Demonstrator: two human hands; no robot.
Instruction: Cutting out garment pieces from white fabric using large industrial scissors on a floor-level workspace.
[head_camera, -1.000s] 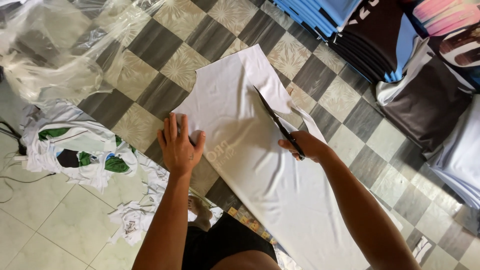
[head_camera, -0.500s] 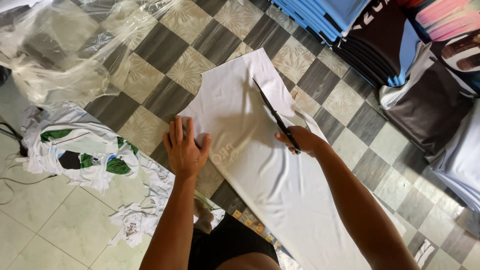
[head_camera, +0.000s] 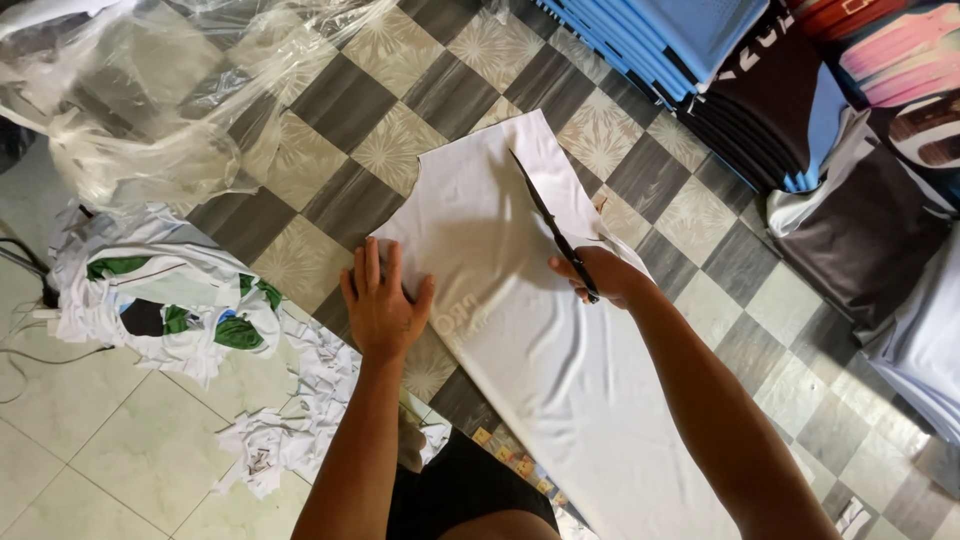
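White fabric lies spread as a long strip across the checkered table top, running from the far middle of the surface down toward the person's body, and both bare arms reach out over it. The left arm comes up from the bottom edge, nearly straight, and the left hand rests flat, palm down and fingers spread, on the near left edge of the cloth, pinning it to the table; it grips nothing. The right arm crosses in from the lower right, bent slightly at the wrist, and the right hand is closed around the handles of a pair of long dark scissors, whose blades point away from the person and lie along the right side of the cloth, near its edge. The cloth is plain and smooth with a few soft creases, a faint pale print showing just beside the left thumb. On the far left, crumpled clear plastic sheeting covers the table corner. To the right, stacks of folded garments in blue, black and grey sit side by side. Below the table on the left, on the pale floor tiles, lies a white garment with green patches, and near it a heap of small white fabric scraps.
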